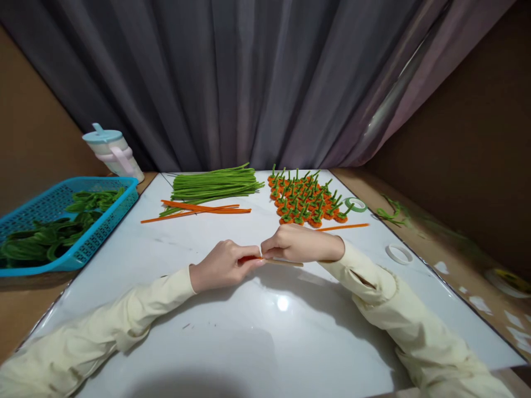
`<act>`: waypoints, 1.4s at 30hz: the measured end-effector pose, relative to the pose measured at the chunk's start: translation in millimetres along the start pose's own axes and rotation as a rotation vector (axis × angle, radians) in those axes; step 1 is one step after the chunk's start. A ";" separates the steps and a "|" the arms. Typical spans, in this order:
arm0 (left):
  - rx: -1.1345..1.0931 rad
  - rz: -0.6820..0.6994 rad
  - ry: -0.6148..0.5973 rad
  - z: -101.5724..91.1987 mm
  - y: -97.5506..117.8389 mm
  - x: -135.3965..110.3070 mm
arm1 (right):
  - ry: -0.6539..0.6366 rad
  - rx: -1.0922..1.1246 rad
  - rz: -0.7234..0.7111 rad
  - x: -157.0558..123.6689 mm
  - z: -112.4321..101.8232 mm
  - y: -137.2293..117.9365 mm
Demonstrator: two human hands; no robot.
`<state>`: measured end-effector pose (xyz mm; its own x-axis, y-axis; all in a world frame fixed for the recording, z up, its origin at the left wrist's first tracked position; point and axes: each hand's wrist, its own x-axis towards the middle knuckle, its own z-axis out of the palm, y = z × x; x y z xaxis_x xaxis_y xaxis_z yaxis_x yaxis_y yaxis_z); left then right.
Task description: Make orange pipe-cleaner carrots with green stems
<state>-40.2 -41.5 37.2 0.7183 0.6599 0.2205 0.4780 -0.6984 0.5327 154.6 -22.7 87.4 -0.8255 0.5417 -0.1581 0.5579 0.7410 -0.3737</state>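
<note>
Over the middle of the white table, my left hand [222,266] pinches an orange pipe cleaner [250,258], mostly hidden in its fingers. My right hand [299,243] is closed, fingertips touching those of the left, where the orange pipe cleaner meets a thin pale stick [289,263]. That stick pokes out to the right below my right hand. Beyond my hands stand several orange pipe-cleaner pieces with green stems [305,202], in a tight group. Loose orange pipe cleaners [207,210] lie in front of a pile of green pipe cleaners [215,184].
A blue basket [99,235] of green leaf shapes sits at the left, with a lidded tumbler [114,149] behind. On the right lie a green tape roll [362,208], a white tape roll [399,254] and paper scraps [480,304]. A grey curtain [232,83] hangs behind the table.
</note>
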 end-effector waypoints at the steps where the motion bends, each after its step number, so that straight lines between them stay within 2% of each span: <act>1: 0.017 -0.006 0.017 0.6 0.4 -0.1 | 0.016 -0.060 0.041 -1.3 -0.4 -4.0; 4: 0.065 0.016 0.037 2.1 1.5 -0.9 | 0.024 -0.142 0.098 -3.4 -1.4 -11.5; 6: 0.078 0.041 0.044 2.1 2.0 -1.5 | 0.013 -0.088 0.078 -3.1 -2.1 -9.2; 12: -0.036 0.089 0.021 -2.6 2.8 -1.6 | -0.123 0.416 -0.128 0.9 -3.6 17.4; 15: -0.090 0.131 0.075 -4.3 2.9 -2.0 | -0.126 0.610 -0.118 1.2 -1.6 20.0; 18: -0.087 0.213 0.163 -5.2 3.6 -3.3 | -0.147 0.815 -0.040 -1.7 0.6 12.1; 22: -0.116 0.245 0.275 -9.0 7.0 -4.0 | -0.049 0.945 0.031 -7.6 -1.3 -3.1; 25: -0.201 0.144 0.347 -13.2 8.7 -3.1 | 0.063 0.974 0.070 -8.0 -3.3 -11.5; 28: -0.266 -0.027 0.366 -15.0 7.5 -1.1 | 0.215 0.882 0.124 -4.0 -0.6 -16.4; 31: -0.236 -0.120 0.397 -14.4 4.4 1.5 | 0.297 0.586 0.208 -0.9 6.0 -21.6; 34: -0.139 -0.133 0.401 -14.5 2.3 3.7 | 0.245 0.191 0.335 -2.7 12.0 -30.8; 37: -0.044 -0.133 0.312 -16.1 1.7 4.8 | 0.155 -0.156 0.443 -7.1 14.3 -41.6; 39: 0.025 -0.138 0.215 -16.8 1.3 4.8 | 0.093 -0.285 0.458 -9.4 13.8 -46.7; 42: 0.124 -0.131 0.076 -16.5 0.8 3.8 | 0.027 -0.351 0.444 -10.8 11.2 -49.5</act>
<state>-45.4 -35.0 51.9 0.6076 0.7634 0.2193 0.6271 -0.6305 0.4575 135.0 -69.7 97.4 -0.5057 0.8380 -0.2051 0.8496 0.5250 0.0504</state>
